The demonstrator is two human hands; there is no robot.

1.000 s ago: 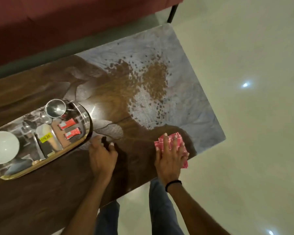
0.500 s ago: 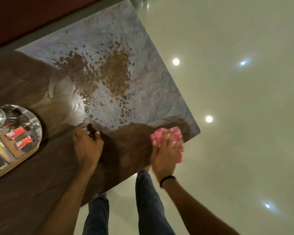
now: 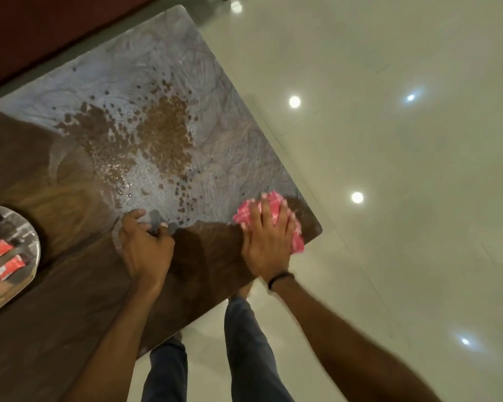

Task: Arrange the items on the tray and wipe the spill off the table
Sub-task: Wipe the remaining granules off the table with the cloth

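two hands on table [image 3: 70, 300] | right hand [image 3: 269, 242] flat, fingers spread, pressing pink cloth [image 3: 273, 211] | left hand [image 3: 145, 250] curled, empty | brown spill [image 3: 157, 137] beyond

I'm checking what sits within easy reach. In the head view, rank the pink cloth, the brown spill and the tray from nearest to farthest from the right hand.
1. Pink cloth: directly under the right hand, at the table's near right corner.
2. Brown spill: up and to the left, mid-table.
3. Tray: far left edge, beyond the left hand.

Bare table [image 3: 221, 117] surrounds the spill [image 3: 145, 140]; tray [image 3: 32, 236] far left.
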